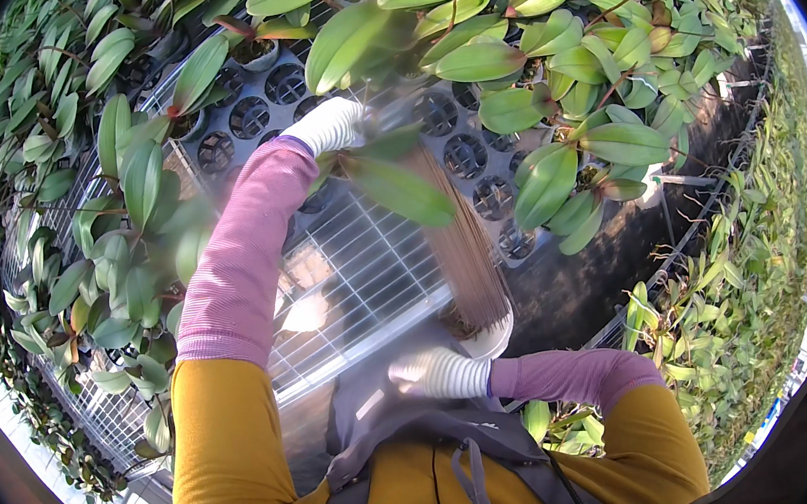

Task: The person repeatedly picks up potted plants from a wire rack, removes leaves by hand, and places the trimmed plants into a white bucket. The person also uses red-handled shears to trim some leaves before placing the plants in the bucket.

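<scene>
My left hand, in a white ribbed glove, reaches over the grey pot tray with round holes. Its fingers look curled, but blur and leaves hide whether they grip anything. Right beside and below it is an orchid plant with broad green leaves, its base partly hidden. My right hand, gloved alike and blurred, is low in front of my dark apron. Close to it is a white container holding a bundle of thin brown stakes, which leans across the bench. Whether its fingers hold anything is unclear.
A white wire-mesh bench lies before me. Dense potted orchids crowd the far side, and more leaves stand at the left. Beyond a dark gap, another row of plants runs along the right.
</scene>
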{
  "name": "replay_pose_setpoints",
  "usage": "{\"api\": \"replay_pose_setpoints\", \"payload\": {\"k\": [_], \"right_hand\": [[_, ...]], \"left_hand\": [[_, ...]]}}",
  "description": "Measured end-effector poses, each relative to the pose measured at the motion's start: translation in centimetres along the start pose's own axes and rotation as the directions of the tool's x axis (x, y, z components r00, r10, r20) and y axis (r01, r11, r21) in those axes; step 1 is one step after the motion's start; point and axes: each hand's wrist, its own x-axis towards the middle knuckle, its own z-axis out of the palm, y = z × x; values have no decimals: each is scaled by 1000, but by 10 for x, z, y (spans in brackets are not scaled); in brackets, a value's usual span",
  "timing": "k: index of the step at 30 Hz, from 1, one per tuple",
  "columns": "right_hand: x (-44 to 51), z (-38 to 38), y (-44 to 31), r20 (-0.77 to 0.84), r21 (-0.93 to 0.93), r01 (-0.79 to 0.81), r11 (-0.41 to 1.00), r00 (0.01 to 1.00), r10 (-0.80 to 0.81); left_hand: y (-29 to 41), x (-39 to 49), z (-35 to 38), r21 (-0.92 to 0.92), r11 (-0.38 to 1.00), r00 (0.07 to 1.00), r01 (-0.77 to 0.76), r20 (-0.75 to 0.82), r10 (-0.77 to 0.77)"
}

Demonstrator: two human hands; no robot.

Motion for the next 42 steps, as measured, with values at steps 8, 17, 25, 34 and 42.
{"api": "replay_pose_setpoints", "payload": {"k": [8,17,25,34,42], "right_hand": [[58,-169,68,-806,239,-79,968,540,243],[117,-199,105,-830,508,73,858,308,465],[135,-190,114,-863,405,-51,913,310,400],[159,-173,123,-890,-122,-597,793,420,179],[186,-171,128,-920,43,-609,792,284,268]], "left_hand": [[-8,-8,10,-135,991,997,16,-68,-26],[-22,-1,10,-215,976,997,12,-70,-28],[-27,-10,24,-256,949,961,-186,-248,121],[-19,-18,35,-355,934,946,-39,-315,-80],[-12,-20,39,-280,959,906,-47,-416,-77]]}}
